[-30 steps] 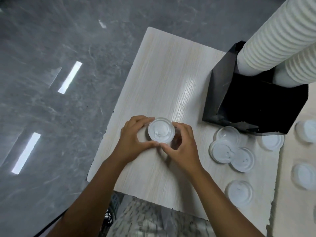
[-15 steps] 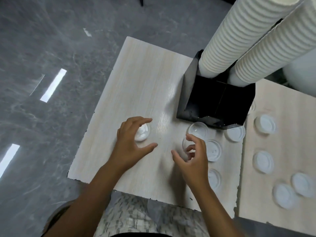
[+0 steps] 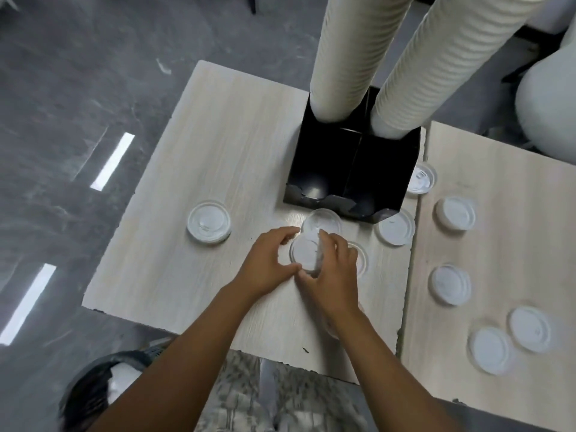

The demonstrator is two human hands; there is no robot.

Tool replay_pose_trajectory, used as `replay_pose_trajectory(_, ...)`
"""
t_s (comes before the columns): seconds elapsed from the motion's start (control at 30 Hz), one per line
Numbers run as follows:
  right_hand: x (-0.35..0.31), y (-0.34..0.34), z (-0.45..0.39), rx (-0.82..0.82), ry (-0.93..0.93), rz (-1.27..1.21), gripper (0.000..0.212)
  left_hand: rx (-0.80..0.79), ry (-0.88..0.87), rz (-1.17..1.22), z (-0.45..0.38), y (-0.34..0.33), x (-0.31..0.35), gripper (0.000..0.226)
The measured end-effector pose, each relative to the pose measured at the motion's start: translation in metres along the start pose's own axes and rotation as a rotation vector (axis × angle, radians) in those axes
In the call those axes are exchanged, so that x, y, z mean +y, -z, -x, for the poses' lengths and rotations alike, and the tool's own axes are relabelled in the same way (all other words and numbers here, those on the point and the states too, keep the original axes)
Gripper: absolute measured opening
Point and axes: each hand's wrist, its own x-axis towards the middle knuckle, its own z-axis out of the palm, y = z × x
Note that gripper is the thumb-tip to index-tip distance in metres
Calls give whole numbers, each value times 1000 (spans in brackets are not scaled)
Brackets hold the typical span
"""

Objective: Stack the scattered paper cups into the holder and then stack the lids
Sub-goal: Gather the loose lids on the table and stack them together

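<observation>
Near the holder's front edge, a lid (image 3: 304, 252) is gathered by both hands.

Head view: the lid is pinched at its rim by the right hand (image 3: 335, 269); the left hand (image 3: 268, 260) is curved loosely beside it, its contact unclear. Lids are judged light, thin and flexible, best gripped at the rim. Two tall cup stacks (image 3: 349, 57) fill the black holder's (image 3: 349, 169) rear compartments; the front compartments appear vacant.

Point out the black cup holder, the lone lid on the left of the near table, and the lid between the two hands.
black cup holder (image 3: 321, 169): head view, its left outer wall.
lone lid (image 3: 208, 222): head view, centre of its top.
lid between the hands (image 3: 304, 251): head view, its visible top face.
</observation>
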Motion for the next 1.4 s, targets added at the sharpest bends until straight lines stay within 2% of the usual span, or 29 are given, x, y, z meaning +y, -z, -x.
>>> replay_pose_trajectory(0.17,-2,6,-5,39,81,-17,84,53,60,93,8,8,11,62)
replay_pose_trajectory(0.27,-17,12,-7,56,134,-148,82,147,101,196,17,29,20,47)
replay_pose_trajectory(0.5,-86,12,-21,-74,203,-472,80,300,150,367,50,91,16,33)
replay_pose_trajectory(0.67,-131,-4,-29,-166,276,-566,81,338,189,454,62,125,1,39)
replay_pose_trajectory(0.8,-149,-17,-33,-249,231,-656,81,343,251,580,62,144,-13,47)
replay_pose_trajectory(1.0,-157,-30,-44,-194,262,-525,83,370,248,608,53,163,-33,53)
replay_pose_trajectory(1.23,-147,-51,-57,-192,260,-360,85,409,228,460,41,166,-50,39)
replay_pose_trajectory(1.4,-139,-71,-63,-262,187,-278,84,430,210,305,31,161,-71,36)
